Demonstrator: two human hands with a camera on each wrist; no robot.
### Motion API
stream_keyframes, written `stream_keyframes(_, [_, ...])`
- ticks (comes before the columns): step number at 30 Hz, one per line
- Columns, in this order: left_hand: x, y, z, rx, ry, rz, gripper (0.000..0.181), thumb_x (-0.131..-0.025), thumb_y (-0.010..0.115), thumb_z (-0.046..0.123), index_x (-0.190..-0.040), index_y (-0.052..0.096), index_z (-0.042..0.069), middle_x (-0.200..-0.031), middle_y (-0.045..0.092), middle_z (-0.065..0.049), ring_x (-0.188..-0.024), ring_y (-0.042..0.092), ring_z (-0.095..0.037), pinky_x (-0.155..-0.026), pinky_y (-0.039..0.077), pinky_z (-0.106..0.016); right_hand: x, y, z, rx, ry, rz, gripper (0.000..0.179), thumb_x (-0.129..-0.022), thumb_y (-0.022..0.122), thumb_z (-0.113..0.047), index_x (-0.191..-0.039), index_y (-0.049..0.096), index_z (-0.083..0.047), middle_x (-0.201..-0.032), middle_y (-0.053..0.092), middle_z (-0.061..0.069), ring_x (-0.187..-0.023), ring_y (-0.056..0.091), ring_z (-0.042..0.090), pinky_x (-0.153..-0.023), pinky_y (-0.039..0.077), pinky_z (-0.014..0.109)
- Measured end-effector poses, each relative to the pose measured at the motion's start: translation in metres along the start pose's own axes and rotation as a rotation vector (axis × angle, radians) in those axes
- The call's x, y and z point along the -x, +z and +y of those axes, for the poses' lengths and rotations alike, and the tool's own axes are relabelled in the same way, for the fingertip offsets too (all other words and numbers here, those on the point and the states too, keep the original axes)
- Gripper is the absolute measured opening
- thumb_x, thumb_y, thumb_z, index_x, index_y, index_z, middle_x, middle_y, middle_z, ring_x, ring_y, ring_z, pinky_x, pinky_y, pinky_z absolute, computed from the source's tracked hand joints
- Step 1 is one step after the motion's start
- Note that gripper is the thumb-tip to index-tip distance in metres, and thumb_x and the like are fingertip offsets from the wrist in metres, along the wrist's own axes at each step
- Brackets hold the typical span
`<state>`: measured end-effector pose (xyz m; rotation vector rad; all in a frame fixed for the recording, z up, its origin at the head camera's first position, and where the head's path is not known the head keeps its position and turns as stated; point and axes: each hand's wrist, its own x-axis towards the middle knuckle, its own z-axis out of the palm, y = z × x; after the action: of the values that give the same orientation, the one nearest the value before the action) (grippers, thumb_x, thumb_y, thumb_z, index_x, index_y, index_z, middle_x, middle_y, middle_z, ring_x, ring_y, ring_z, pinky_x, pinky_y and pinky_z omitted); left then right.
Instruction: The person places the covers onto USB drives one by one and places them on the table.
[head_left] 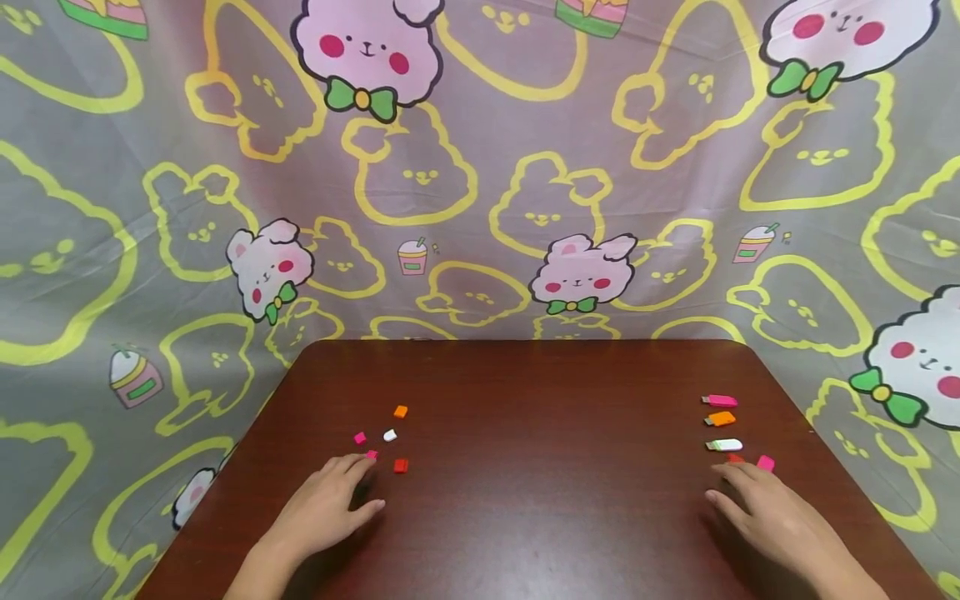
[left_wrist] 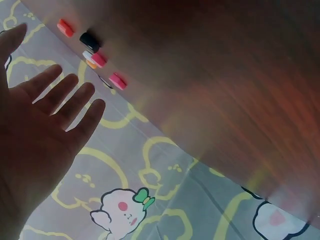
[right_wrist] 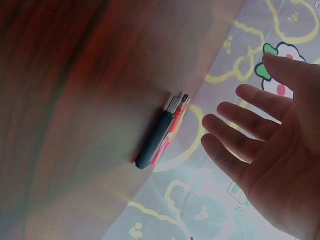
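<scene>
My left hand (head_left: 322,512) hovers low over the table's left side, fingers spread and holding nothing. By its fingertips lie several small USB stick caps: a pink cap (head_left: 360,437), an orange cap (head_left: 401,412), a white cap (head_left: 390,435) and a red cap (head_left: 401,466). A black cap (left_wrist: 90,41) shows in the left wrist view. At the right, my empty right hand (head_left: 776,512) is held with loose fingers beside several USB sticks: a pink stick (head_left: 722,401), an orange stick (head_left: 721,419) and a white stick (head_left: 725,445). A red stick (head_left: 735,458) is partly hidden behind its fingers. A black stick (right_wrist: 153,139) appears in the right wrist view.
The dark brown wooden table (head_left: 555,500) has rounded far corners. A grey patterned cloth (head_left: 480,183) with yellow outlines and bunny faces hangs behind it and along both sides. Caps and sticks lie far apart, on opposite sides of the tabletop.
</scene>
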<state>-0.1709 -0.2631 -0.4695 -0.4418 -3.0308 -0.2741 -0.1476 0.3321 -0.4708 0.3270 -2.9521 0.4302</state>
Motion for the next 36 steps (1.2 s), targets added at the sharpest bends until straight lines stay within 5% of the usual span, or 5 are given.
stream_keyframes(13, [0.006,0.000,-0.009,0.012,-0.049,-0.098,0.054,-0.081,0.083,0.033,-0.125,0.065,0.008,-0.122,0.064,-0.006,-0.117,0.059,-0.030,-0.097,0.048,-0.055,0.005,0.000,0.017,-0.006,0.017,-0.135,0.028,-0.086,0.074,-0.013,-0.110,0.068,0.000,-0.105,0.069,0.010,-0.098,0.065,0.032,-0.085,0.052,0.057])
stream_keyframes(18, [0.007,-0.002,-0.009,0.014,-0.041,-0.086,0.048,-0.083,0.081,0.026,-0.123,0.065,0.006,-0.120,0.065,-0.008,-0.117,0.060,-0.032,-0.095,0.049,-0.055,0.006,-0.001,0.025,-0.004,0.071,-0.242,0.032,-0.083,0.069,-0.005,-0.114,0.066,0.001,-0.109,0.068,0.011,-0.101,0.063,0.034,-0.086,0.051,0.058])
stream_keyframes(29, [0.010,0.004,-0.013,-0.012,-0.002,-0.029,0.033,-0.085,0.080,0.018,-0.113,0.068,0.004,-0.108,0.066,-0.007,-0.108,0.062,-0.031,-0.090,0.051,-0.052,0.016,0.006,0.037,0.067,0.048,-0.171,0.031,-0.075,0.071,0.000,-0.106,0.069,-0.004,-0.100,0.066,0.005,-0.093,0.062,0.029,-0.081,0.052,0.053])
stream_keyframes(36, [0.008,0.007,-0.013,-0.064,0.012,0.013,0.027,-0.086,0.079,0.016,-0.109,0.068,0.005,-0.103,0.065,-0.005,-0.102,0.063,-0.028,-0.083,0.054,-0.048,0.016,0.009,0.043,0.075,0.118,-0.292,0.034,-0.077,0.071,0.002,-0.111,0.068,0.003,-0.104,0.066,0.011,-0.097,0.062,0.035,-0.084,0.051,0.058])
